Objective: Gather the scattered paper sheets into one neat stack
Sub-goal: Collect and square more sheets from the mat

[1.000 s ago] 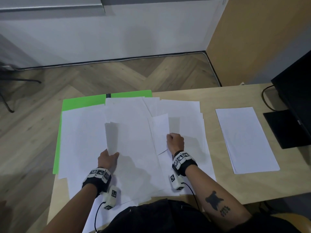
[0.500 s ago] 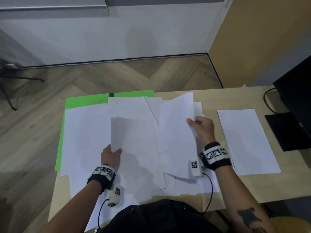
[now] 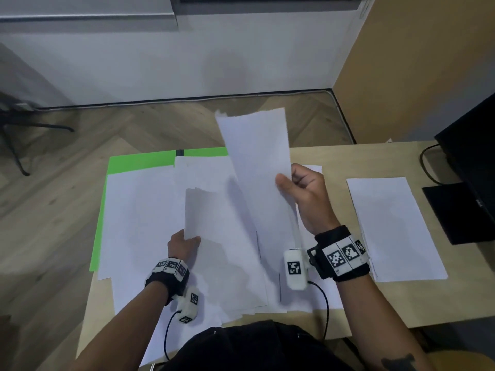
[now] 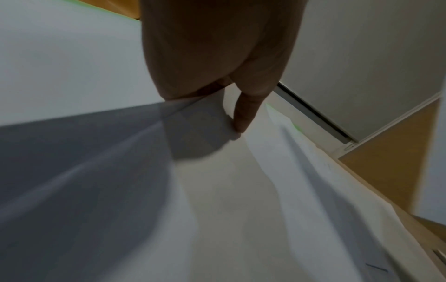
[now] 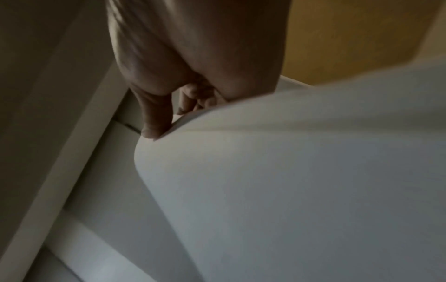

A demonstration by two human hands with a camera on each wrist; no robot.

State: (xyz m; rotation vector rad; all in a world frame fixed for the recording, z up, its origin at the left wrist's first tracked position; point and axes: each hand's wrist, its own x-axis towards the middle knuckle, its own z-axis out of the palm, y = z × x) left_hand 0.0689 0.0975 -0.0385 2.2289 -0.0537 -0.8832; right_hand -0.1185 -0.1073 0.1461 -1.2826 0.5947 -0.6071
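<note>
Several white paper sheets (image 3: 139, 215) lie overlapping on the left half of the desk, over a green sheet (image 3: 139, 160). My right hand (image 3: 300, 188) pinches the right edge of one white sheet (image 3: 257, 156), raised and tilted above the pile; the right wrist view shows the thumb (image 5: 154, 118) on that sheet (image 5: 301, 171). My left hand (image 3: 184, 243) grips the left edge of a lifted sheet (image 3: 206, 210) in the middle of the pile, its thumb (image 4: 243, 114) on the paper (image 4: 229, 190). A neat white stack (image 3: 393, 226) lies to the right.
The wooden desk (image 3: 361, 159) ends at the front near my body and at the left by the green sheet. A black monitor (image 3: 471, 151) with its base (image 3: 455, 210) and a cable (image 3: 428, 162) stands at the far right. Wood floor lies beyond.
My right hand has lifted a sheet from the middle of the pile and carried it up and to the right. My left hand kept its hold on the lifted sheet's edge.
</note>
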